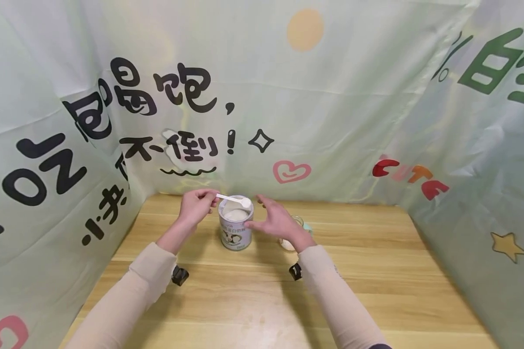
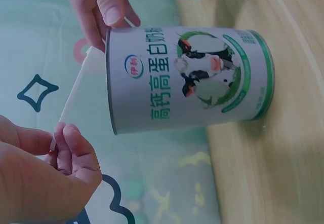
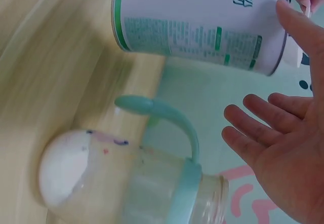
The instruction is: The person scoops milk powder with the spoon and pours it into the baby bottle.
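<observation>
My left hand pinches the handle end of a white scoop between thumb and fingers. The scoop's bowl lies over the mouth of an upright milk powder can, with pale powder showing inside. The can has green lettering and a cow picture, clearest in the left wrist view. At the can's right side is my right hand, fingers spread and thumb right at the rim, holding nothing. Below that hand stands a clear baby bottle with a mint-green handle; its top is uncapped and white powder fills its bottom.
Everything stands on a wooden table, near its back edge. Printed cloth with lettering and drawings hangs behind and along both sides. A black wrist-worn device sits under the left sleeve, another at the right.
</observation>
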`<state>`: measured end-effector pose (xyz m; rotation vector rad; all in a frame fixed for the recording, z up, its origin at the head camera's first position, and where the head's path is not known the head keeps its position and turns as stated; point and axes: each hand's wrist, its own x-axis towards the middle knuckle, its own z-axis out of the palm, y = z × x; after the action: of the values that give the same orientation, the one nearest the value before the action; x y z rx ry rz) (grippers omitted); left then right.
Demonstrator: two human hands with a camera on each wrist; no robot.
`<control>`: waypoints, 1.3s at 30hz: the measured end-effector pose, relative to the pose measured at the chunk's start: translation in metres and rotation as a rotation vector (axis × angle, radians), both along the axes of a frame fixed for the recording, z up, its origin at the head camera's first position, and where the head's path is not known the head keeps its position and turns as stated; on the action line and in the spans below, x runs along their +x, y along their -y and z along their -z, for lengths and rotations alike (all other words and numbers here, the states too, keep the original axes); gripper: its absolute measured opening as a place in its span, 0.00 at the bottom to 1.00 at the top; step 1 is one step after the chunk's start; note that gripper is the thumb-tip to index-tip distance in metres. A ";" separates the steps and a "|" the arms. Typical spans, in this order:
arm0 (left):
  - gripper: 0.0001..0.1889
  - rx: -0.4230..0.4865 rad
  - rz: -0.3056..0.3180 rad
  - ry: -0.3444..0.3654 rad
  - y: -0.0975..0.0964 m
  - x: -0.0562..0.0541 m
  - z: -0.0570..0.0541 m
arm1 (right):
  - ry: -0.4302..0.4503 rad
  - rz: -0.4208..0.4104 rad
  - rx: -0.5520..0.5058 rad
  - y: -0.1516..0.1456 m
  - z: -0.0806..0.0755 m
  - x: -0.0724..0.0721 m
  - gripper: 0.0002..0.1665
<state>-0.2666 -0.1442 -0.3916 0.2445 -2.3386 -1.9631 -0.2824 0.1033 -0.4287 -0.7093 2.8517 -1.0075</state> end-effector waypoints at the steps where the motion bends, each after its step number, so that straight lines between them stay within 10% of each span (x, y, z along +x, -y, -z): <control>1: 0.14 0.002 0.003 0.000 -0.002 0.000 -0.001 | -0.003 0.005 0.002 -0.002 -0.001 0.000 0.62; 39: 0.13 0.088 0.167 0.001 -0.073 -0.008 0.002 | -0.027 0.147 -0.006 -0.078 0.010 0.013 0.53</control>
<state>-0.2741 -0.0712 -0.3934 0.0564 -2.3462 -2.1436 -0.2693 0.1815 -0.4387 -0.5241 2.9624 -1.0323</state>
